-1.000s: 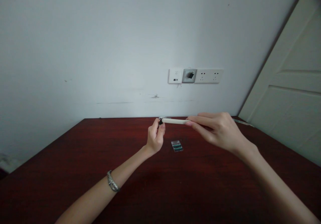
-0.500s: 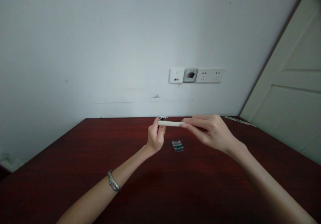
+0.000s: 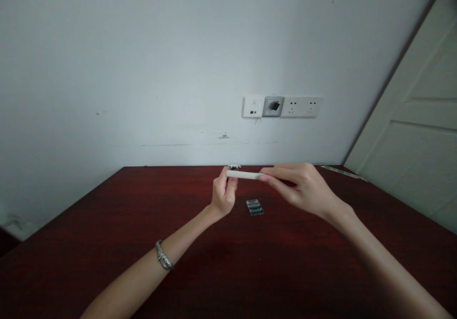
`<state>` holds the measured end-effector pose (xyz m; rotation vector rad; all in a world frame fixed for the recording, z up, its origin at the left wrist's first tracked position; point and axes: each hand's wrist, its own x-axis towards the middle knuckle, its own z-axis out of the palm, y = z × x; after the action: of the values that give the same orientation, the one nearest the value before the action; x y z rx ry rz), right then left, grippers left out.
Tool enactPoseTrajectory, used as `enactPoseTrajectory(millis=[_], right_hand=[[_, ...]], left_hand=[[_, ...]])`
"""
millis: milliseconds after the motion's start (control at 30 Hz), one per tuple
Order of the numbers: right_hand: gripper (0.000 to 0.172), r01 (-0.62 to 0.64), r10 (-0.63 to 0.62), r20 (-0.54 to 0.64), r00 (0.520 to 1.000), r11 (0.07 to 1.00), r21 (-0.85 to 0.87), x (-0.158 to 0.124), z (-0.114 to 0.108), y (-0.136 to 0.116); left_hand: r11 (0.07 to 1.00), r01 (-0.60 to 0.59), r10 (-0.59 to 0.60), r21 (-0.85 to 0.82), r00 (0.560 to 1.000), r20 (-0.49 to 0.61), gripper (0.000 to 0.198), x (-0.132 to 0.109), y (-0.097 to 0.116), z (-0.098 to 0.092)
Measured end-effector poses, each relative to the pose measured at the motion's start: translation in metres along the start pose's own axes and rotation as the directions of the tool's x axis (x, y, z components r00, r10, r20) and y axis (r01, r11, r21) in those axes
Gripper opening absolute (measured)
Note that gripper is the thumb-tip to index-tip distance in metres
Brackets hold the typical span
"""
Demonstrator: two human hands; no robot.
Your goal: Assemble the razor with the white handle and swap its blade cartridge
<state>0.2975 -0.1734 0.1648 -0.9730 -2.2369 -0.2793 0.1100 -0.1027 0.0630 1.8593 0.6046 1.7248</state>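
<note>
A thin white flat object (image 3: 244, 175), seen edge-on, is held level above the table between both hands; its kind does not show from this side. My left hand (image 3: 224, 193) is closed on its left end, fingers behind and thumb at the near side. At the right end, my right hand (image 3: 298, 185) pinches it between thumb and fingers. Just past the left end shows a small black-and-white item (image 3: 234, 167), mostly hidden, so I cannot tell whether it is held. Below the hands, a small clear pack with green strips inside (image 3: 254, 207) lies on the table.
The dark red wooden table (image 3: 200, 271) runs back to a pale wall (image 3: 171, 62). Sockets and a switch plate (image 3: 298, 107) are set in the wall. A thin, flat, printed strip (image 3: 342, 172) lies at the back right, near a white panelled door (image 3: 424, 152).
The whole view has shifted slightly, with the wall and table a little further right. Both hands keep their hold on the white object.
</note>
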Motion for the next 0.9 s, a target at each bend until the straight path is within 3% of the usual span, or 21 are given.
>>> enactPoseTrajectory(millis=[67,200,333,767,900], right_hand=[[0.033,0.015,-0.015,0.022,1.0,1.0,0.001,0.0003,-0.0005,-0.0007],[0.035,0.002,-0.001,-0.054,0.999,1.0,0.016,-0.0001,-0.0009,-0.0006],[0.033,0.015,-0.015,0.007,1.0,1.0,0.007,-0.0002,-0.0003,0.0016],[0.03,0.021,-0.019,-0.133,0.991,1.0,0.013,-0.002,-0.0067,0.0016],[0.031,0.026,-0.028,-0.053,0.998,0.999,-0.021,-0.0011,-0.0052,0.0024]], left_hand=[[1.0,-0.003,0.003,0.002,1.0,-0.001,0.025,0.0,-0.001,0.0001],[1.0,-0.018,0.018,0.019,1.0,-0.018,0.027,-0.0001,-0.0023,-0.0005],[0.999,-0.029,0.03,0.026,0.999,-0.025,0.027,-0.0005,-0.0018,-0.0017],[0.999,-0.043,0.043,0.005,0.999,0.004,0.021,-0.0017,-0.0014,-0.0032],[0.999,-0.042,0.042,-0.006,0.999,0.0,0.021,-0.0013,-0.0008,-0.0024]])
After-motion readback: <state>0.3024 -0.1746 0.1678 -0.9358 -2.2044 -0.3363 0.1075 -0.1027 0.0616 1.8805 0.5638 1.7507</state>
